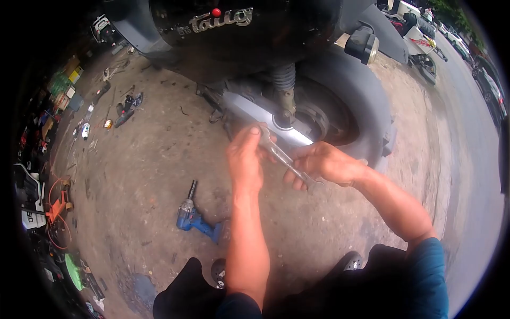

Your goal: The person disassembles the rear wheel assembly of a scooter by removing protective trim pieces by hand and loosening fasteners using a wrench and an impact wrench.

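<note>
Holding a wrench [280, 154] in both hands, slanted from upper left to lower right, in front of a wheel [365, 101] and above the ground [149, 175]. Clamped on the upper end with the fingers of the left hand [245, 154], with the thumb pressed against the near face. Clamped on the lower part with the fingers of the right hand [330, 164], curled and blurred enough to leave the exact contact hard to make out. Looking just past the wrench, onto a silver arm [256, 112] sloping down to the right, below a coiled spring [283, 78]. Looking higher, onto a dark bike body [212, 56] with a shiny nameplate [220, 20] topped by a red dot, and onto a lamp [363, 45] to the right of it. Showing on the ground, near the left forearm, a blue drill [195, 220] with its long nose pointing away from the person. Showing farther left, among scattered tools and clutter, a white bottle [86, 131] and an orange tool [57, 207] beside a looped cord. Showing at the far right a road [473, 175] with parked cars [489, 85] along the far edge. Wearing a teal sleeve [428, 274] on the right arm, and dark shoes [353, 261] below.
</note>
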Demonstrator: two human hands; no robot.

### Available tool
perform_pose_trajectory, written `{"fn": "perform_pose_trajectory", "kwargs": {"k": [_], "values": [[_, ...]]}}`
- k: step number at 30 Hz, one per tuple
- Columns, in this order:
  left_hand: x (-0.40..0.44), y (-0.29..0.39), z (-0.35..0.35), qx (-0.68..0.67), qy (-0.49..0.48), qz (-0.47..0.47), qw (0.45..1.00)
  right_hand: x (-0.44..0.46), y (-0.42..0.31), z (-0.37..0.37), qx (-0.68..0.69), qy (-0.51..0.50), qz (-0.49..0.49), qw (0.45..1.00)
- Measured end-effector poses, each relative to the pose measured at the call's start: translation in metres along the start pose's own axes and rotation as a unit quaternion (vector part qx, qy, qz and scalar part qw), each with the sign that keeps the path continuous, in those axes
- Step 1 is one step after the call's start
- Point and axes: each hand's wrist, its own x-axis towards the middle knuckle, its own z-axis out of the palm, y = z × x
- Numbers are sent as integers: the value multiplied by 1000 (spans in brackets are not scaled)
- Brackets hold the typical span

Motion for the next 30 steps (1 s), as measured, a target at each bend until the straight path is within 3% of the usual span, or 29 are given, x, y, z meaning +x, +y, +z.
{"fn": "perform_pose_trajectory", "kwargs": {"k": [14, 26, 29, 30], "values": [[-7, 2, 4, 10, 12, -18, 1000, -7, 3, -3, 50, -13, 30, 998], [-6, 6, -1, 4, 26, -31, 999, -9, 10, -8, 53, -17, -4, 998], [-7, 4, -2, 5, 71, 3, 997, -9, 13, -10, 44, -9, -5, 999], [-8, 2, -2, 5, 105, 35, 994, -6, 19, -10, 29, 63, -3, 998]]}}
